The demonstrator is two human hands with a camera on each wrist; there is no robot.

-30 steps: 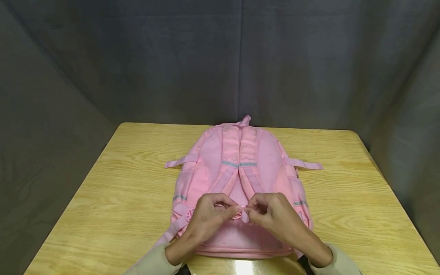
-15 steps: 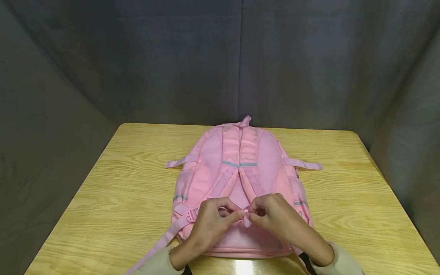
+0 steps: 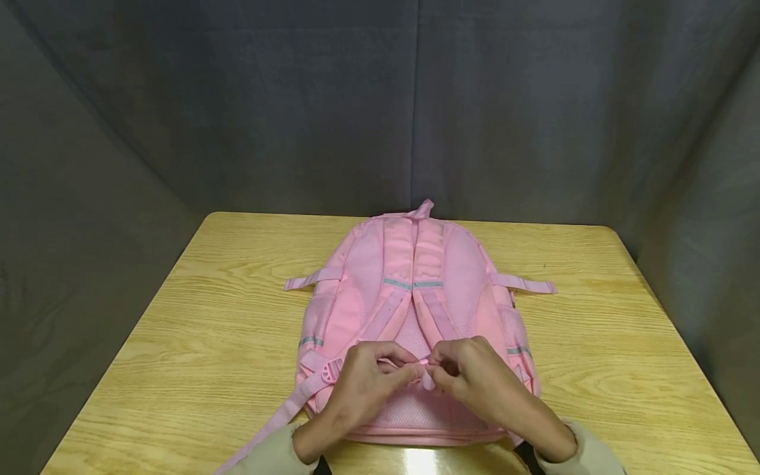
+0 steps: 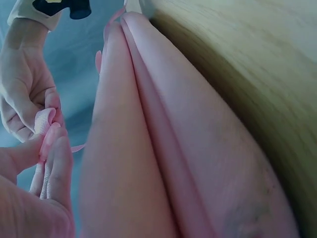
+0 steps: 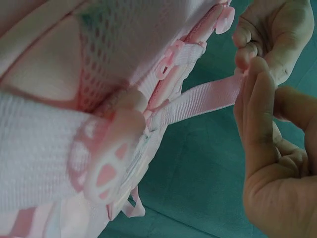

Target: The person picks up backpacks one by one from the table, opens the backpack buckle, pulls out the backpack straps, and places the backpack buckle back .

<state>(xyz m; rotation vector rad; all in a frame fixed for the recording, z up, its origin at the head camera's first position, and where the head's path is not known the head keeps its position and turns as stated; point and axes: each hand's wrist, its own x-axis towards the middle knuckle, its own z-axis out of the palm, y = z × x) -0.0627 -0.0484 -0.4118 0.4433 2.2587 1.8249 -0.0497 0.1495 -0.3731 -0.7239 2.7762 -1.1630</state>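
Note:
A pink backpack (image 3: 415,414) lies on the table with its shoulder straps facing up. Over its lower back panel both hands meet almost fingertip to fingertip. My left hand (image 3: 365,386) pinches a small pink plastic buckle (image 4: 48,139) between thumb and fingers. Pinched in my right hand (image 3: 477,373) is the pink webbing strap (image 4: 44,118) at that buckle, and a short end of it hangs between the hands. In the right wrist view a length of webbing (image 5: 203,102) runs taut from the backpack to the fingers. Fingers partly hide how strap and buckle join.
The wooden table (image 3: 208,316) extends on both sides of the backpack. A ladder-lock adjuster (image 3: 331,371) sits at its lower left, with a loose strap (image 3: 279,419) trailing to the front edge. Side straps (image 3: 525,284) stick out. Dark curtains (image 3: 297,112) hang around the table.
Over the last second the left hand has shifted slightly right and down, uncovering the adjuster. The hands have drawn closer together at the buckle. The backpack has stayed in place.

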